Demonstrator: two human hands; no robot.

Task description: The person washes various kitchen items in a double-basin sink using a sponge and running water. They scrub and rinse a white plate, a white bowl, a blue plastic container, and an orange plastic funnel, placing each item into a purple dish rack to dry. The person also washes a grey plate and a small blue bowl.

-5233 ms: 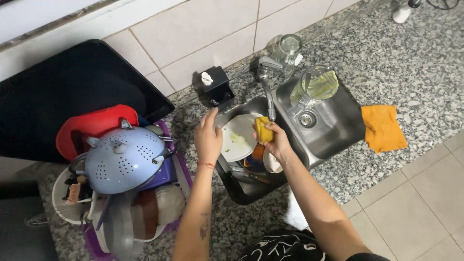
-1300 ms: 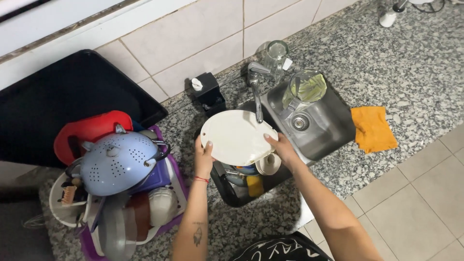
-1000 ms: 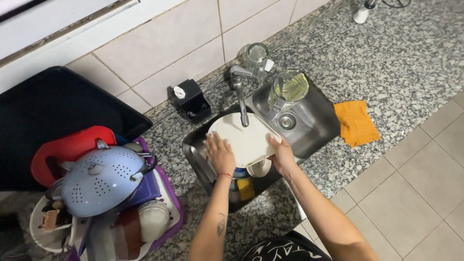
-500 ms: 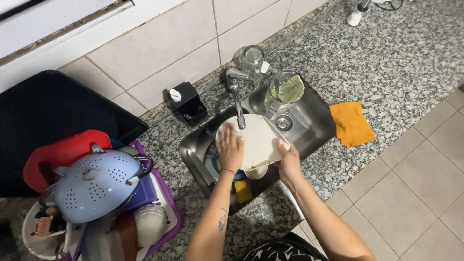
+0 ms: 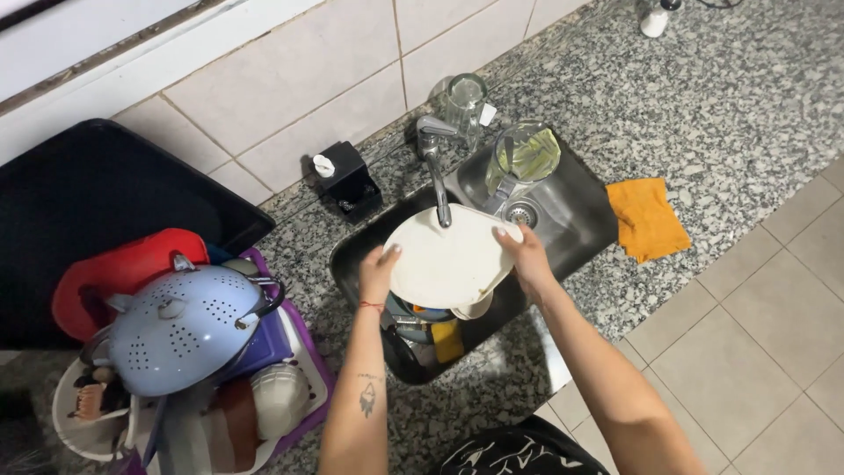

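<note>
At the centre of the frame both hands hold a round white plate (image 5: 448,259) over the dark steel sink (image 5: 580,237), right under the spout of the chrome tap (image 5: 435,167). The left hand (image 5: 378,268) clasps the plate's left rim, fingers curled round the edge; the right hand (image 5: 523,255) clasps the right rim. Below the plate, in the basin, lie more dishes and a yellow sponge (image 5: 447,339). A glass blender jug (image 5: 523,158) stands in the sink's upper right part. An orange folded cloth (image 5: 646,220) lies on the speckled granite counter (image 5: 703,114) to the right. A small black square dispenser (image 5: 347,180) sits by the tiled wall. At lower left, a pale blue perforated colander (image 5: 185,330) tops a crowded drying rack.
</note>
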